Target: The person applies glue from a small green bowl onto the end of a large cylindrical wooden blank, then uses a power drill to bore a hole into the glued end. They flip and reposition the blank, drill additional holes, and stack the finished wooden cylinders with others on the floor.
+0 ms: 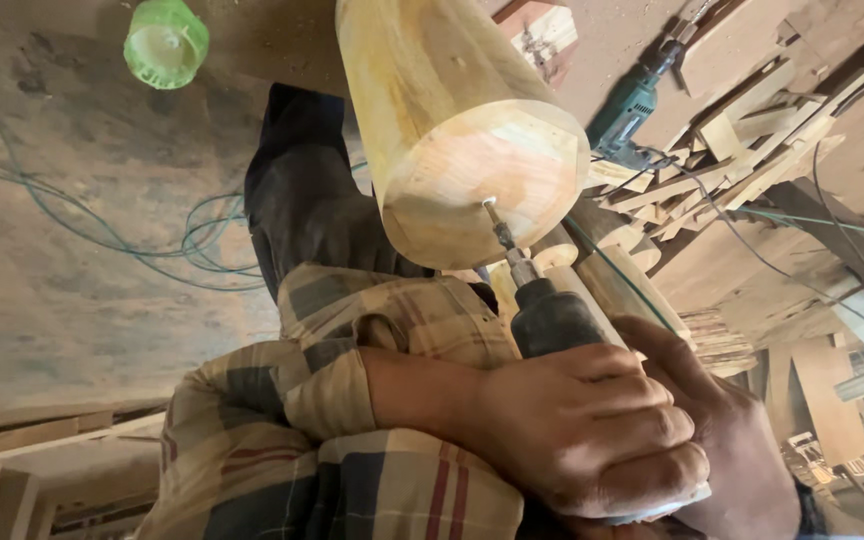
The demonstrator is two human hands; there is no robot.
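We grip a dark power drill [552, 318] with both hands — our left hand [592, 430] wrapped tight over its body, our right hand [727, 440] closed behind it. Its bit [497, 228] meets the centre of the round end of a pale wooden cylinder [452, 120]. A green drill [630, 108] lies among wood offcuts [722, 160].

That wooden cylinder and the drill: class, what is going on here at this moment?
A person grips a power drill with both hands. One hand wraps over the other hand; which is left or right cannot be told. The drill bit sits in the centre of the flat end of a pale wooden cylinder. A second, green drill lies among wood offcuts, and a green plastic cup rests on the floor.
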